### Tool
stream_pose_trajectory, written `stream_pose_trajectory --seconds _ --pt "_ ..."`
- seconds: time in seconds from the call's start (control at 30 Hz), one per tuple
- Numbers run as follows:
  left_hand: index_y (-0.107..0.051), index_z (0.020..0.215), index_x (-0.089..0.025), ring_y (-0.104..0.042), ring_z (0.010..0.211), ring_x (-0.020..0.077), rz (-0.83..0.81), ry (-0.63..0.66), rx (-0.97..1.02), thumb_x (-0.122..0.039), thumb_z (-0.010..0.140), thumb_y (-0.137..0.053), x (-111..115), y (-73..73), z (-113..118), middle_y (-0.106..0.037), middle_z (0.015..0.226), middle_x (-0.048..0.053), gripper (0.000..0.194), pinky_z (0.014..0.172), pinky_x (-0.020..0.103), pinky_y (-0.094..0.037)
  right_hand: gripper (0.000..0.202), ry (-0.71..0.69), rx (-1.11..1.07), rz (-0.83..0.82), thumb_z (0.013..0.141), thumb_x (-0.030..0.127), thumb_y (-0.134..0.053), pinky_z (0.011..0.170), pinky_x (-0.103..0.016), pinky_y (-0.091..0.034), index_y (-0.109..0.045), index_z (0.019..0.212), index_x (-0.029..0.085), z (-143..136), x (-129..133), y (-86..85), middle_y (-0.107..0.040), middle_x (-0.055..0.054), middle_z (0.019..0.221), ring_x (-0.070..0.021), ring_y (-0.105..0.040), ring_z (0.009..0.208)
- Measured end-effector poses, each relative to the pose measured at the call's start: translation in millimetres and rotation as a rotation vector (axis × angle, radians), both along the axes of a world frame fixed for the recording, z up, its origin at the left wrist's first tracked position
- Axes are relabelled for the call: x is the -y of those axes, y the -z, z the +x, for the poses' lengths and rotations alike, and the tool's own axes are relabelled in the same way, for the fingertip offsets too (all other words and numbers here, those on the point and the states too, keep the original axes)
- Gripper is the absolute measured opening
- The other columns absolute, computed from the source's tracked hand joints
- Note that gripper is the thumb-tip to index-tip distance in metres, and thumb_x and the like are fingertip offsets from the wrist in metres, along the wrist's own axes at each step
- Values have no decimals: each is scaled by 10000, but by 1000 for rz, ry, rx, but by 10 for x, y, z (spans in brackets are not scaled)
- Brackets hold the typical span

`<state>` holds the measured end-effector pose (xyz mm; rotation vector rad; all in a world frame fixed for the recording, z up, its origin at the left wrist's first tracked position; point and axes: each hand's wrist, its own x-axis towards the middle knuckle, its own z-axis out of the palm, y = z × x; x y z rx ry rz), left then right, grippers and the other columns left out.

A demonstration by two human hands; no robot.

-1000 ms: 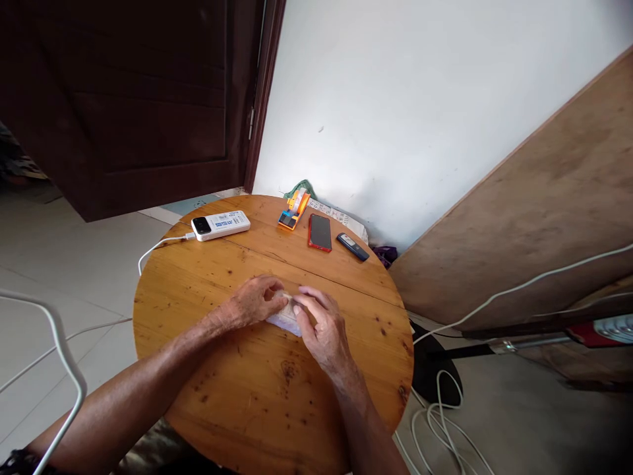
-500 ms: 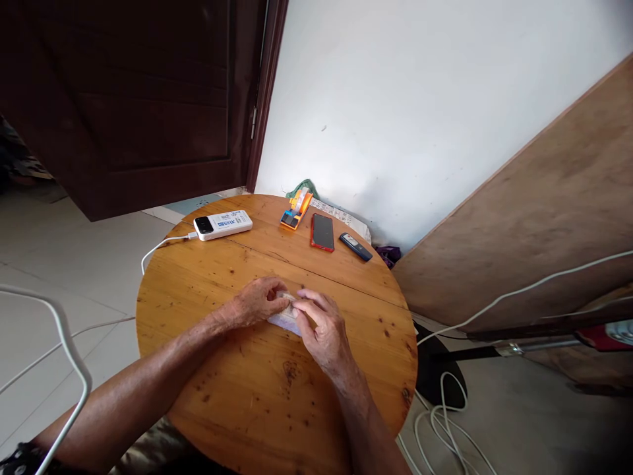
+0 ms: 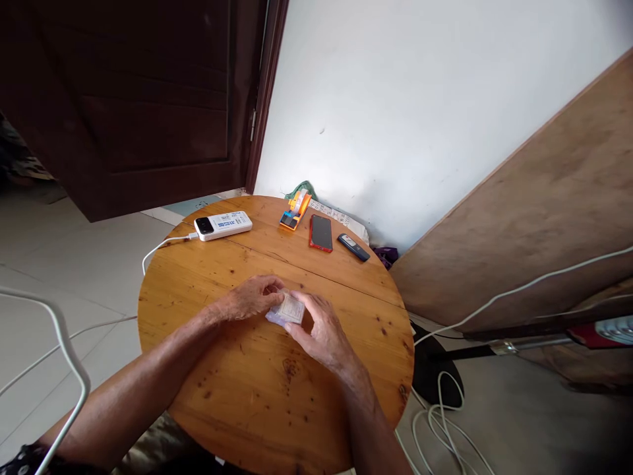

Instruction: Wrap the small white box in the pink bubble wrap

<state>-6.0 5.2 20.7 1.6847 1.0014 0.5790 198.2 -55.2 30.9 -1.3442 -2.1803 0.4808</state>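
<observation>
A small, pale packet with a whitish top and a lavender lower edge (image 3: 288, 310) is between my two hands, over the middle of the round wooden table (image 3: 237, 389). My left hand (image 3: 254, 297) grips its left end, thumb on top and fingers curled behind. From the other side my right hand (image 3: 321, 330) holds it between the thumb at the near edge and the fingers at the far edge. What the packet contains is too small to make out.
Toward the back of the table lie a white power bank (image 3: 225, 225) with a cable, an orange tape dispenser (image 3: 297, 208), a red-edged phone (image 3: 321, 233) and a dark handheld device (image 3: 353, 247). White cables (image 3: 440, 422) coil on the floor at right.
My right hand's fingers have shifted from the packet's top to its edges, so more of its whitish top shows. My left hand has stayed at the left end.
</observation>
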Motion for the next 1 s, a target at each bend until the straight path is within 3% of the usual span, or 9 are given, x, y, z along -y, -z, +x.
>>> stream_pose_trajectory --seconds 0.23,0.47,0.7,1.0 --pt "-652 1044 -155 -593 811 164 -7 -5 83 -377 779 -546 26 -18 17 -676 932 37 361 684 243 -474 527 63 -22 52 746 183 -659 964 -434 -456 -551 1255 266 -46 28 -12 -666 -67 1215 -270 -607 1101" --pt "-676 938 -150 -562 736 149 62 -69 -36 -327 768 -514 -2 40 40 -677 837 16 294 641 241 -426 465 16 -19 63 787 256 -674 977 -450 -444 -553 1236 252 -18 26 -34 -645 -90 1232 -279 -586 1136" --pt "-678 942 -142 -575 767 159 57 -37 -34 -301 764 -505 28 -4 41 -681 859 25 295 678 254 -443 48 23 -60 210 863 229 -622 888 -400 -486 -663 874 252 -8 5 6 -702 -53 1072 -236 -646 1011" --pt "-643 1015 -151 -579 788 162 -37 8 76 -235 699 -529 59 -47 43 -660 870 30 346 679 250 -467 145 111 -198 268 930 201 -516 880 -384 -507 -625 843 239 -36 17 -18 -713 -66 1001 -221 -665 993"
